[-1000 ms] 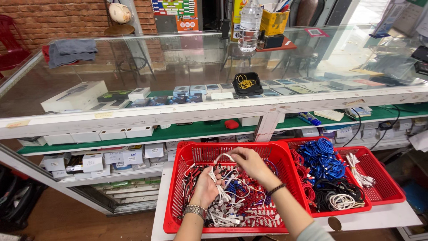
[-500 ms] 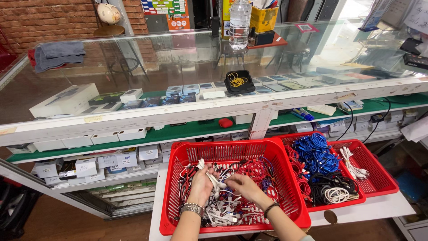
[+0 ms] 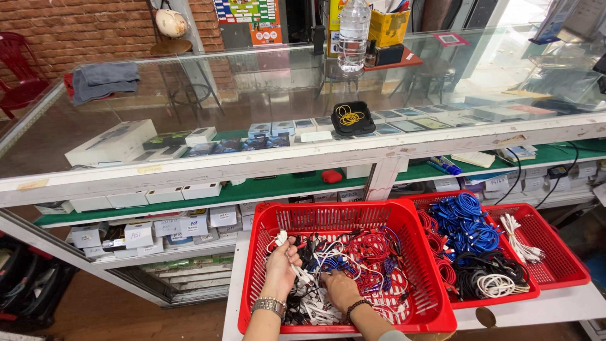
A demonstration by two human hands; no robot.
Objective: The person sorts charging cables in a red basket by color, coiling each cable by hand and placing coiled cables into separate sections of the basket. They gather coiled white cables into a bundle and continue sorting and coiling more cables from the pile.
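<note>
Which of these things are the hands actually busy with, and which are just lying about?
In hand: left hand, right hand, tangled cables, big red basket.
Lying about: blue cables, water bottle, grey cloth, rubber bands.

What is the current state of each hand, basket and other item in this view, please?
left hand: closed around white cables, lifted slightly
right hand: buried in the tangled cables, grip hidden
near red basket: holds mixed tangled cables
middle red basket: holds coiled blue, red, black and white cables
far red basket: mostly bare, a few white cables
water bottle: upright on glass counter
</note>
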